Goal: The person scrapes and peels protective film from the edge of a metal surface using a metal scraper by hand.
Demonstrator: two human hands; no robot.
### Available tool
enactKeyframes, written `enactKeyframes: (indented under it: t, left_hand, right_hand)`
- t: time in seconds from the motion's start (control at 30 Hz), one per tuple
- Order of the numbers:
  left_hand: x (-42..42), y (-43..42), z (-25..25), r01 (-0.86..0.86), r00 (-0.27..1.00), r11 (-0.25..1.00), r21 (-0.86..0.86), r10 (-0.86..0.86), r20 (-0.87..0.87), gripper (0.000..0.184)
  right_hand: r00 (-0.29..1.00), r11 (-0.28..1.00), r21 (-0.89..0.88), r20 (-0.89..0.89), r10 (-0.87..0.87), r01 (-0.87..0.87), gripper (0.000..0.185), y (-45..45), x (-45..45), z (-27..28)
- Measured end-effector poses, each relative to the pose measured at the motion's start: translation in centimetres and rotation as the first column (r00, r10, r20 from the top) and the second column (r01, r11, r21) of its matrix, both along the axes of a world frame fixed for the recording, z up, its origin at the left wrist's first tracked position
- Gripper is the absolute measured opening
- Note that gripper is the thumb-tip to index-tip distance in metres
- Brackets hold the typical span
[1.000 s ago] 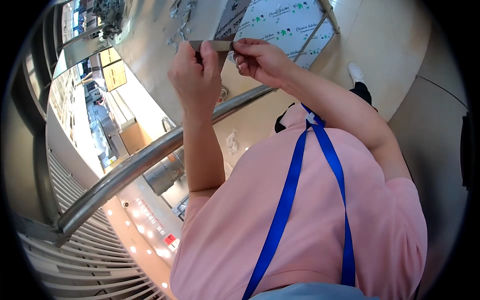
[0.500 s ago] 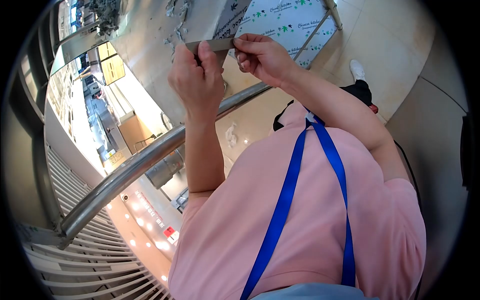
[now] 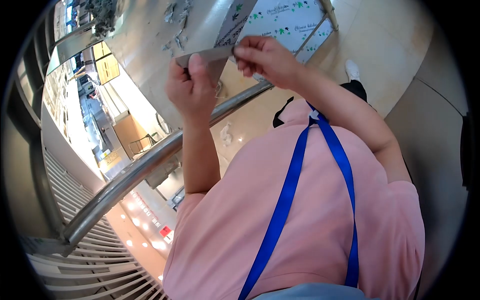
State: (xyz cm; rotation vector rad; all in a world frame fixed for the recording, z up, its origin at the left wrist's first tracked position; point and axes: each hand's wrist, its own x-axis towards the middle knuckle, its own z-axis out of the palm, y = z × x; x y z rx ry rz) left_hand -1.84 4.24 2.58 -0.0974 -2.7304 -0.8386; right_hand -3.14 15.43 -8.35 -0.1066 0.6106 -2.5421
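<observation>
My left hand (image 3: 192,90) is closed on the left end of a flat grey strip (image 3: 218,53), its thumb pressed on the face. The strip's material is hard to make out. At the strip's other end my right hand (image 3: 267,60) pinches with thumb and forefinger, slightly blurred by motion. Both hands hold the strip above a metal rail (image 3: 140,162). Behind them lies a smooth grey panel (image 3: 145,62) with grey shreds (image 3: 179,37) on its surface. Beside it is a sheet covered in white printed film (image 3: 280,25) with green leaves and lettering.
A clump of grey scraps (image 3: 102,17) sits at the far upper left of the panel. Crumpled white litter (image 3: 226,134) lies on the tiled floor below the rail. White slats (image 3: 95,260) curve along the lower left. A blue lanyard (image 3: 285,200) hangs over my pink shirt.
Both hands have shifted slightly downward in view, my left hand also to the left and my right hand to the right. The strip stays between them, now more tilted.
</observation>
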Motion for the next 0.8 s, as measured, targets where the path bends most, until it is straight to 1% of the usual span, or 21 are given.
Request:
enactKeyframes:
  t: [0.07, 0.1, 0.2, 0.27, 0.3, 0.4, 0.43, 0.5, 0.6, 0.7, 0.8]
  left_hand:
    - [0.7, 0.6, 1.2, -0.124, 0.985, 0.951, 0.285, 0.085, 0.147, 0.020]
    - [0.8, 0.0, 1.3, -0.173, 0.974, 0.944, 0.282, 0.121, 0.191, 0.020]
    - [1.1, -1.2, 1.9, -0.257, 0.922, 0.913, 0.318, 0.133, 0.363, 0.019]
    - [0.8, -1.1, 1.6, -0.297, 0.905, 0.889, 0.347, 0.147, 0.399, 0.020]
    - [0.6, -1.2, 1.4, -0.314, 0.898, 0.877, 0.364, 0.149, 0.414, 0.020]
    - [-0.2, -0.6, 1.0, -0.339, 0.883, 0.883, 0.324, 0.180, 0.433, 0.021]
    - [-0.2, -1.1, 0.7, -0.326, 0.879, 0.874, 0.360, 0.140, 0.456, 0.021]
    - [-0.4, -2.1, 0.3, -0.298, 0.867, 0.853, 0.429, 0.054, 0.495, 0.021]
    - [-0.8, -1.0, 0.5, -0.333, 0.866, 0.857, 0.394, 0.113, 0.486, 0.021]
    - [-1.2, -1.3, 0.1, -0.305, 0.866, 0.878, 0.368, 0.096, 0.491, 0.021]
    - [-1.0, -1.5, -0.2, -0.334, 0.860, 0.838, 0.431, 0.083, 0.504, 0.020]
  right_hand:
    - [0.982, 0.985, 0.117, -0.120, 0.142, -0.128, 0.021, 0.5, 1.0, 0.8]
    - [0.983, 0.983, 0.123, -0.109, 0.147, -0.133, 0.024, 0.1, 1.3, 1.0]
    - [0.986, 0.969, 0.218, -0.095, 0.137, -0.114, 0.025, 0.8, 1.8, 2.3]
    - [0.997, 0.959, 0.278, -0.050, 0.067, -0.050, 0.024, 1.1, 1.4, 3.0]
    - [0.999, 0.950, 0.311, -0.033, 0.028, -0.016, 0.024, 1.1, 1.3, 3.4]
    - [0.999, 0.943, 0.332, 0.021, -0.041, 0.032, 0.022, 1.6, 1.1, 3.9]
    - [0.997, 0.948, 0.315, 0.083, 0.010, -0.035, 0.022, 1.6, 1.4, 4.1]
    - [0.993, 0.953, 0.296, 0.113, 0.026, -0.058, 0.021, 1.6, 1.7, 4.0]
    - [0.986, 0.964, 0.254, 0.160, 0.045, -0.085, 0.020, 1.8, 1.6, 4.1]
    - [0.986, 0.965, 0.247, 0.159, 0.046, -0.085, 0.019, 1.7, 1.4, 3.8]
    - [0.991, 0.963, 0.261, 0.129, 0.027, -0.060, 0.019, 1.8, 1.3, 3.7]
